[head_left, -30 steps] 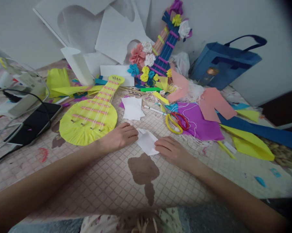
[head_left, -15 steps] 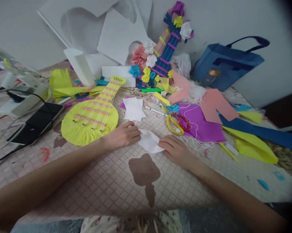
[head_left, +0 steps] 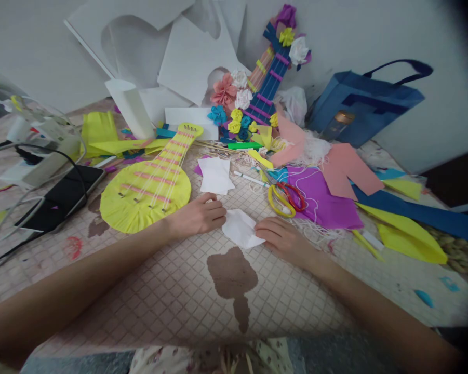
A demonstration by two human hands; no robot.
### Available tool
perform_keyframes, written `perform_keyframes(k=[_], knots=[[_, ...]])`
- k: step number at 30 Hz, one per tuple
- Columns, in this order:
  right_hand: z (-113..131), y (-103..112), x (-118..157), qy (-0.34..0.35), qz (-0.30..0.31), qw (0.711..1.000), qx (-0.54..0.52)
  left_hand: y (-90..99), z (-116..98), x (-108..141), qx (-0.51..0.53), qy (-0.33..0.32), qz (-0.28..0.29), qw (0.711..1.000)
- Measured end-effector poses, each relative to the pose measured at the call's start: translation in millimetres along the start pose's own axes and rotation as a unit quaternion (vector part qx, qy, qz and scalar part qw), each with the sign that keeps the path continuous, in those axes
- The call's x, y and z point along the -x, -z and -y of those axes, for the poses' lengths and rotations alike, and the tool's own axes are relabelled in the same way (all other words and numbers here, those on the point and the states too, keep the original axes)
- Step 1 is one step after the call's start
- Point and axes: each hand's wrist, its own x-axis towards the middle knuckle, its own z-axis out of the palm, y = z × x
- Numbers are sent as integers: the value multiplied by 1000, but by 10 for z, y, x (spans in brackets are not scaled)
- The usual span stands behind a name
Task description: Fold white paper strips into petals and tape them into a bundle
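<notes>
A small white paper piece (head_left: 241,228) lies low over the tabletop between my two hands. My left hand (head_left: 201,215) is closed on its left edge, fingers bent together. At the right corner, the fingers of my right hand (head_left: 278,236) are pressed together on the same piece. Just beyond them rests a stack of white paper pieces (head_left: 215,175). To the left of my left hand lies a yellow paper instrument (head_left: 146,195) with pink strips and white strings. Scissors with yellow and red handles (head_left: 282,200) lie beyond my right hand.
A phone (head_left: 62,197) and a power strip (head_left: 42,161) with cables sit at the left. Purple paper (head_left: 321,200), pink paper (head_left: 345,171) and yellow paper (head_left: 411,241) spread rightward. Behind stand a blue bag (head_left: 368,106) and a flower-decorated blue instrument (head_left: 270,78).
The whole view has shifted very slightly. Both hands keep the white paper piece in nearly the same place.
</notes>
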Motion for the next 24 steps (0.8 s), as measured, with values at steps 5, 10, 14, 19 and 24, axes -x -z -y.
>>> perform_keyframes(k=[5,10,14,19,24], knots=[[-11,19,-4,2,-2,1000,3,23,-7,-12,-26,-8,-11,1000],[-31,-17,-38,11,-16,1000,-11,188,-166,78,-39,-1,-25,999],[-34,-86,-29,-58,-33,996,-53,312,-390,173,-9,46,-3,999],[22,-87,12,-163,-29,979,-120,288,-536,217,85,191,-16,978],[76,-65,23,-155,-31,978,-138,169,-480,231,182,219,-23,958]])
